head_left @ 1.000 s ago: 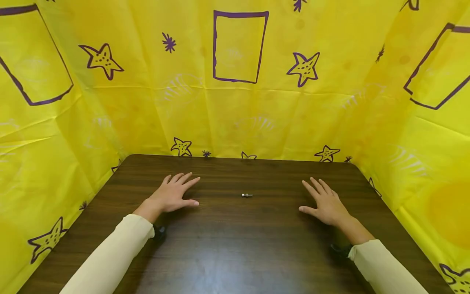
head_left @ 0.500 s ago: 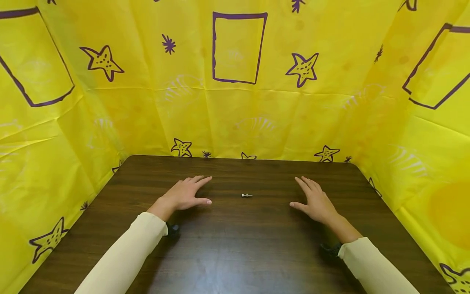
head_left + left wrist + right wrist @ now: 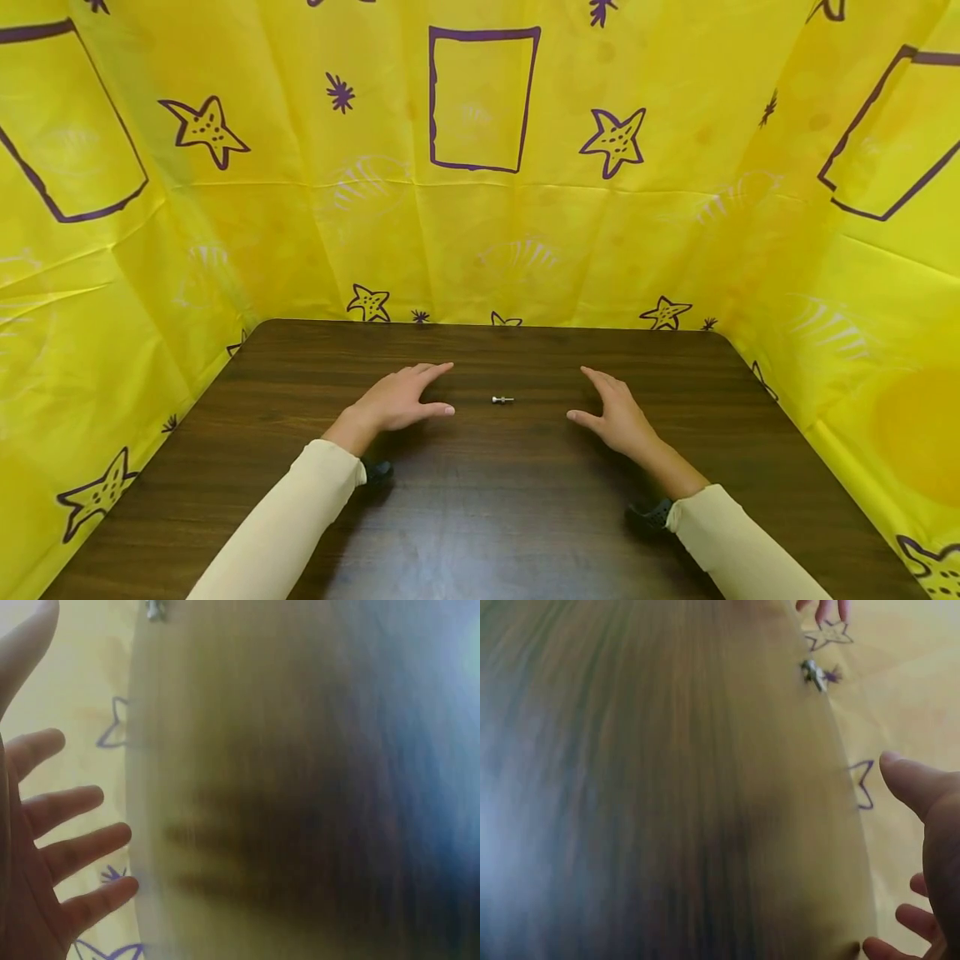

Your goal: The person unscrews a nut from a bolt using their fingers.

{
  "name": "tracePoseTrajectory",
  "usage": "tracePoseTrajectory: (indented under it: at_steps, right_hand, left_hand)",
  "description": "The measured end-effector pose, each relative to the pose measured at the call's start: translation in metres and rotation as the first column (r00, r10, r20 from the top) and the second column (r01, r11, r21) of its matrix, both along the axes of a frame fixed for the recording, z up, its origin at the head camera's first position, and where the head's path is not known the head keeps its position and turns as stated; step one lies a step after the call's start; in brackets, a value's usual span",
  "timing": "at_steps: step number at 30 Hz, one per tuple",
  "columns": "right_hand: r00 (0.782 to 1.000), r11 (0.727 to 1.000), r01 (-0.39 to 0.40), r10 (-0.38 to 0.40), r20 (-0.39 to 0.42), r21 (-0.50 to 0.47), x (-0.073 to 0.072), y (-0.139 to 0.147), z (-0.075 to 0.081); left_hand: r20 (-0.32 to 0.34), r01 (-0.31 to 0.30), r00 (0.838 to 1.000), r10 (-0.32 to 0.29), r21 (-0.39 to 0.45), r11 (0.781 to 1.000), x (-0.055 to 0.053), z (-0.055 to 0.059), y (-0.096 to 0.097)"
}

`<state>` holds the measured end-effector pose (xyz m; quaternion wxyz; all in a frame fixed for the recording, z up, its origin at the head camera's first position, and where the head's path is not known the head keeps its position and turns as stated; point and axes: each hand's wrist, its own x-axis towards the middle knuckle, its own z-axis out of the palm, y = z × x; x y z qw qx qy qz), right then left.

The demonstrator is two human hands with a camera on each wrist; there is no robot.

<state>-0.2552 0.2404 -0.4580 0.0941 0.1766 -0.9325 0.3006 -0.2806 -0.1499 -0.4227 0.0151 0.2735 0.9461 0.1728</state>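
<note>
A small silver bolt with a nut on its shank (image 3: 502,400) lies on the dark wood-grain table (image 3: 465,483), its head to the left in the head view. My left hand (image 3: 401,400) is to the left of it, fingers extended and thumb apart, holding nothing. On the other side, my right hand (image 3: 618,417) points its fingers and thumb toward the bolt, also holding nothing. The left wrist view shows the left fingers (image 3: 90,851) spread and gently bent. In the right wrist view the bolt (image 3: 814,675) appears beyond the right thumb (image 3: 911,780).
Yellow cloth (image 3: 480,250) printed with purple starfish and frames surrounds the table at the back and both sides. Each wrist carries a dark strapped device (image 3: 648,517) below a cream sleeve (image 3: 742,542). Light reflects off the near part of the tabletop.
Both hands have moved inward toward the bolt from either side, the left going right and the right going left. Their spread fingers have drawn closer together. The bolt stays in place.
</note>
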Motion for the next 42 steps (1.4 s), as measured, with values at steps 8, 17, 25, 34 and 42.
tracePoseTrajectory:
  at_steps: [8,17,25,34,42]
  right_hand:
    - [1.0,0.998,-0.008,0.009,0.029,-0.067,-0.001,-0.022,-0.003]
    - [0.996,0.973,0.004,0.017,0.088,-0.232,-0.007,-0.047,-0.008]
    - [0.996,0.959,-0.022,0.047,0.079,-0.284,-0.011,-0.067,-0.01]
    - [0.995,0.95,-0.026,0.054,0.082,-0.311,-0.018,-0.085,-0.011]
    - [0.996,0.952,-0.004,0.031,0.084,-0.306,-0.02,-0.094,-0.014]
  left_hand:
    - [-0.008,-0.008,1.0,0.009,0.059,0.998,0.001,-0.009,0.02]
    - [0.021,-0.015,1.0,0.011,0.182,0.983,-0.001,-0.019,0.042]
    - [0.052,-0.029,0.999,0.015,0.278,0.96,-0.001,-0.018,0.059]
    - [0.044,-0.029,0.999,0.014,0.361,0.932,-0.007,-0.027,0.072]
    - [0.102,-0.089,0.994,0.051,0.425,0.901,-0.011,-0.036,0.083]
